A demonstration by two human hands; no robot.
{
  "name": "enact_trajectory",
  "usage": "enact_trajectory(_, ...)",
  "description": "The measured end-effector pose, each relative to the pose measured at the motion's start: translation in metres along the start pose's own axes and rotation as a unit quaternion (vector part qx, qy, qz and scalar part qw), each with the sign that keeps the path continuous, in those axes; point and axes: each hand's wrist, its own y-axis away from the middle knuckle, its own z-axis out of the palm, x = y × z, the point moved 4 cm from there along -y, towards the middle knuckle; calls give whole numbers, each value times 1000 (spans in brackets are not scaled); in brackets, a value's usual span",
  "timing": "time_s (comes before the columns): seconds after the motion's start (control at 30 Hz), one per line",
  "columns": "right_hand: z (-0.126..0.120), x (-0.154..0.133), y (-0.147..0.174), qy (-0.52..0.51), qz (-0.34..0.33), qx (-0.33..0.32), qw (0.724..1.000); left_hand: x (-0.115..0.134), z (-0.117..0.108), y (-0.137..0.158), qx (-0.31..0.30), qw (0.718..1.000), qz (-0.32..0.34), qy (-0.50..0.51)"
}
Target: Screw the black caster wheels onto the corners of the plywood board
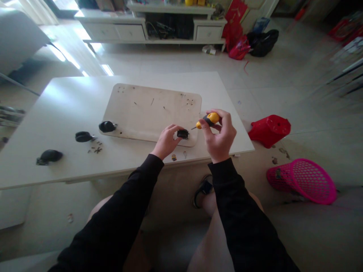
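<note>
- The left hand (pixel 167 141) pinches a black wheel (pixel 183 134) over the board's (pixel 147 111) near right corner, seemingly to steady it.
- The right hand (pixel 220 136) grips a screwdriver (pixel 210 119), tip just beside that wheel, likely for control.
- Screws (pixel 98 150) lie grouped on the worktop (pixel 136 156), perhaps so none stray.

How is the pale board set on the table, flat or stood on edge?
Flat: the board shows its broad face upward, with small dark pieces on it.
</note>
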Motion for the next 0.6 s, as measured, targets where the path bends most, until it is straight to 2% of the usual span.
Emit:
enact_trajectory(0.2,-8,2,-4,-11,34,90,995,-2,0,1,-4,1000,-1,-18)
enact_trajectory(0.4,-8,3,-3,-9,25,95,995,0,0,4,-3,1000,-3,-27)
enact_trajectory(0.6,-4,8,-8,-73,42,126,989,19,-7,14,31,998,1,-61)
